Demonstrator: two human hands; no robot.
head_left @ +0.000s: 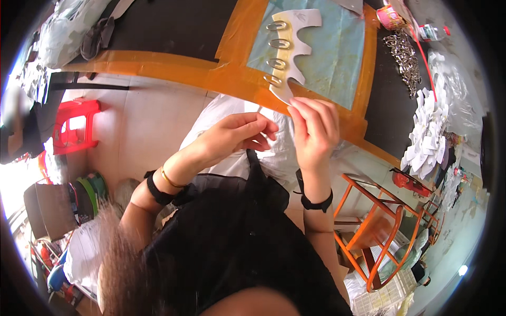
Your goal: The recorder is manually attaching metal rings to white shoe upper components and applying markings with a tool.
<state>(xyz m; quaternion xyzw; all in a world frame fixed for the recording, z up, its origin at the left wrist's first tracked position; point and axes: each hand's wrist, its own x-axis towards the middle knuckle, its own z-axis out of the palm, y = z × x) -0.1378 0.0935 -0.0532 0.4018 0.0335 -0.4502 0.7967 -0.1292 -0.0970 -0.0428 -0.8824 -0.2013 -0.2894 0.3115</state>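
Note:
A white cut-out piece with scalloped edges (298, 48) lies on a blue-green sheet (334, 63) on the table. Down its left side runs a yellowish band, with several shiny oval metal pieces (279, 44) set in a column along it. My right hand (316, 126) pinches the near tip of the white piece between thumb and fingers at the table's front edge. Left of it, my left hand (240, 131) hovers over my lap, its fingers curled in and thumb pressed to them. Whatever they hold, if anything, is hidden.
Orange-brown tape (237, 47) borders the sheet on the dark table (168, 31). At the right sit a heap of metal pieces (403, 58), a pile of white cut-outs (427, 137) and a pink tub (390, 17). A red stool (76, 126) stands left, an orange-framed chair (369, 226) right.

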